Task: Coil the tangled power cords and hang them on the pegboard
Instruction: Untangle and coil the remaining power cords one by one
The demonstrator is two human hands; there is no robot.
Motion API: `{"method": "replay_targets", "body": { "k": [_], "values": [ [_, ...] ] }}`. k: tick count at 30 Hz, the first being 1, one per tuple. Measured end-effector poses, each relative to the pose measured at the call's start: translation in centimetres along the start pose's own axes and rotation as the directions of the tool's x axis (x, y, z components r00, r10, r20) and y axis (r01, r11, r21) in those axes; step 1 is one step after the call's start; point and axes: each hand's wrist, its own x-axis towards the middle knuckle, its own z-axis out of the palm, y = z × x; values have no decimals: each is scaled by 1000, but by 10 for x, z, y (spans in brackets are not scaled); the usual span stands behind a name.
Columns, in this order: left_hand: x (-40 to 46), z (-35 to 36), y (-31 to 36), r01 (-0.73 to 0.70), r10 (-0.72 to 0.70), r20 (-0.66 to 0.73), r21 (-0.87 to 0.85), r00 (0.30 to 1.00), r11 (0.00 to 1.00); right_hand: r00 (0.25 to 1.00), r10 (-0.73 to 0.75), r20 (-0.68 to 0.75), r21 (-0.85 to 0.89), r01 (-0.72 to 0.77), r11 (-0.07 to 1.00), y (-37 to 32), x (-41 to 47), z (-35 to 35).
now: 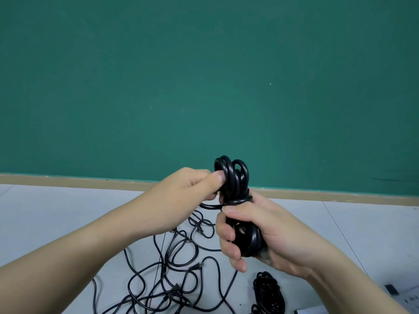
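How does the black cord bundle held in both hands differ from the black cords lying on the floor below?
The held black cord bundle is gathered into tight upright loops with a wrap round its middle; the loose black cords on the grey floor sprawl in open, overlapping tangles. The bundle is off the floor, in the grip of the left hand and right hand; the loose cords lie untouched. Both are black, round-jacketed cable.

Both hands raised close together (forearms bare): left point(181, 196) pinching, right point(254, 232) gripping.
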Motion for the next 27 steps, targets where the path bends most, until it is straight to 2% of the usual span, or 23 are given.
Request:
{"method": "replay_targets", "body": {
  "k": [3,5,9,12,14,17,21,27],
  "values": [
    [-1,5,0,119,-116,33,-105,993,987,998,33,-48,-71,-36,997,3,1,-1],
    [-1,6,-3,114,-111,38,-103,993,988,997,57,-51,-47,-59,997,3,1,-1],
    [-1,2,-6,-4,2,19,108,1000,994,998,69,13,18,-69,997,0,-1,1],
    [-1,-2,-8,-119,101,81,268,992,956,998,62,-7,38,-62,997,0,-2,-1],
    [-2,-4,-7,-152,115,132,319,985,935,996,94,8,77,-95,993,1,-2,-1],
    [-4,-7,-5,-129,65,190,346,980,929,987,160,22,75,-161,984,2,-4,-1],
    [-8,-10,-1,-77,-1,298,250,955,965,974,225,21,36,-225,974,5,-7,4],
    [-11,-15,6,-8,-134,424,316,896,949,968,252,-14,-64,-253,965,9,-9,8]
  ]
}}
